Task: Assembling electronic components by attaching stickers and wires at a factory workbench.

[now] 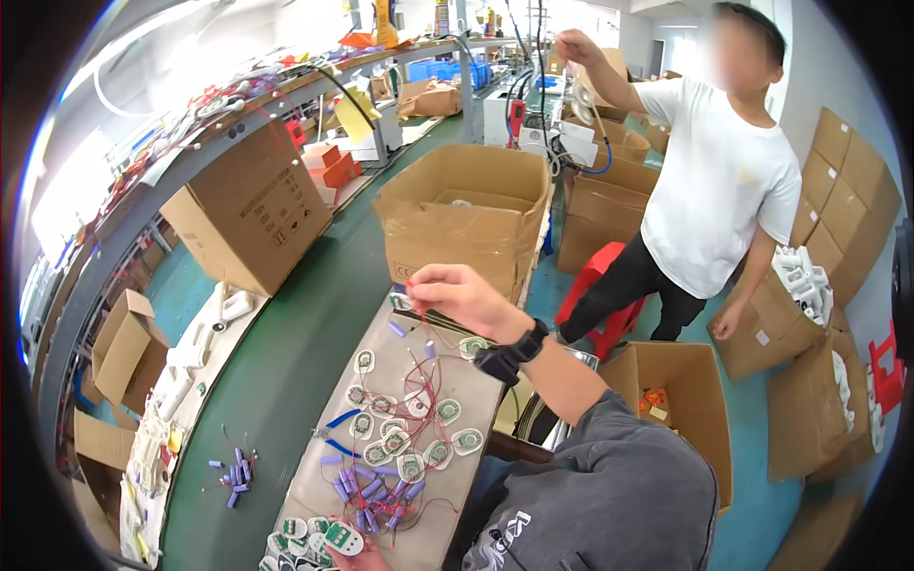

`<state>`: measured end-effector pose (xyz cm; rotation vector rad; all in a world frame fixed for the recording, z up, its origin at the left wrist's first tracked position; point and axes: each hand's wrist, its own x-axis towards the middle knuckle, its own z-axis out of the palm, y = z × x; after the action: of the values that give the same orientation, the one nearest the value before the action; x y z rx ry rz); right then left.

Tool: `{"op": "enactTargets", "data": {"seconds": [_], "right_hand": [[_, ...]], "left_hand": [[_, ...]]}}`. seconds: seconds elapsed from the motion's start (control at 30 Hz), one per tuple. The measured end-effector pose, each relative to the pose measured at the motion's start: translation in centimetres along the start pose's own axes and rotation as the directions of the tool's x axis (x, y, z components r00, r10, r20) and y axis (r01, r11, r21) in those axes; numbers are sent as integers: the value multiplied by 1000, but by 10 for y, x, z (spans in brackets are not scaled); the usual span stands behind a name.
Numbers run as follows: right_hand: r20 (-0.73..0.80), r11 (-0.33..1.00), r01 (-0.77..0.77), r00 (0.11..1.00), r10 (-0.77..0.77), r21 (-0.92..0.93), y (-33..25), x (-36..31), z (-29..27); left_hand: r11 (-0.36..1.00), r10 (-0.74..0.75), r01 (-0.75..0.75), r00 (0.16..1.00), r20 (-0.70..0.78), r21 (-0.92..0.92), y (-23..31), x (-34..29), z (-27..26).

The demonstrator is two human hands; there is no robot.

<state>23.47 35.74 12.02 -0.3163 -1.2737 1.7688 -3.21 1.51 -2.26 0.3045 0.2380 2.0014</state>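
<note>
My left hand [360,554], partly cut off by the lower edge, grips a white oval part with a green circuit board [345,539]. Beside it lies a heap of similar boards [295,544]. At the far end of the worktop, my right hand [465,297], a dark watch on its wrist, is closed with a small red piece, seemingly a wire end, at its fingertips. Between my hands are several oval board parts [393,441] with red wires [433,376], purple cylindrical cells [371,493] and blue-handled pliers [341,433].
A green conveyor belt [271,381] runs alongside, carrying a small pile of purple cells [234,476] and large cardboard boxes [466,205]. Another person [719,181] in a white shirt stands across with one arm raised. An open carton [671,400] and a red stool [600,295] stand nearby.
</note>
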Motion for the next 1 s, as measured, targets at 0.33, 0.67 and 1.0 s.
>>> {"op": "enactTargets", "data": {"seconds": [0.33, 0.67, 1.0], "right_hand": [[-112, 990, 114, 986, -123, -81, -25, -11, -31], [-188, 965, 121, 968, -166, -232, -41, -16, -36], [-141, 920, 173, 962, -235, -351, -43, -13, -35]], "left_hand": [[974, 83, -14, 950, -300, 225, -10, 7, -3], [970, 93, -30, 963, -252, 243, -2, -3, -17], [969, 106, -34, 951, -290, 244, 4, 9, -11]]}}
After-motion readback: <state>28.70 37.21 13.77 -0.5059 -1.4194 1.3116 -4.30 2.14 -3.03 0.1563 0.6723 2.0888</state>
